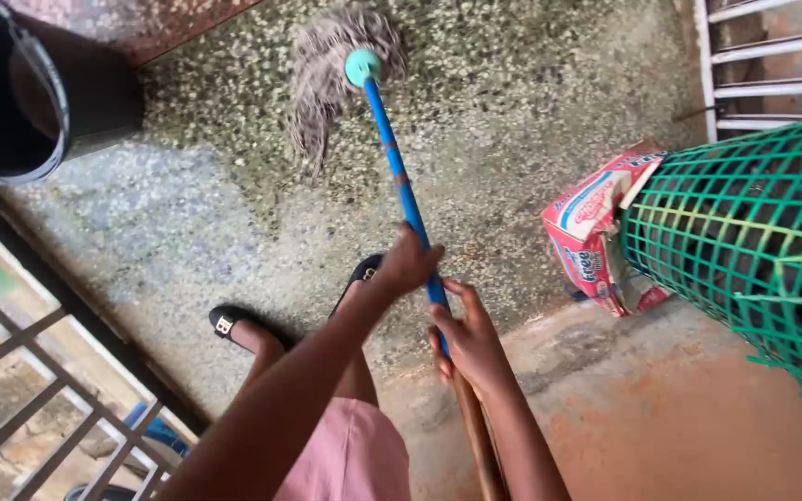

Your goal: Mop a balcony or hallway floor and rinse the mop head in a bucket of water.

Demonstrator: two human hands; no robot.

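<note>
Both hands, left (407, 264) and right (472, 341), grip the stiff, light mop handle (401, 181) mid-frame; its soft head (331, 70) drags limply.

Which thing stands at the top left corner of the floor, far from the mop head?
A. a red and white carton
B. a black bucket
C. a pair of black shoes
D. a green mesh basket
B: the black bucket stands at the top left, while the green mesh basket and the carton are on the right.
</note>
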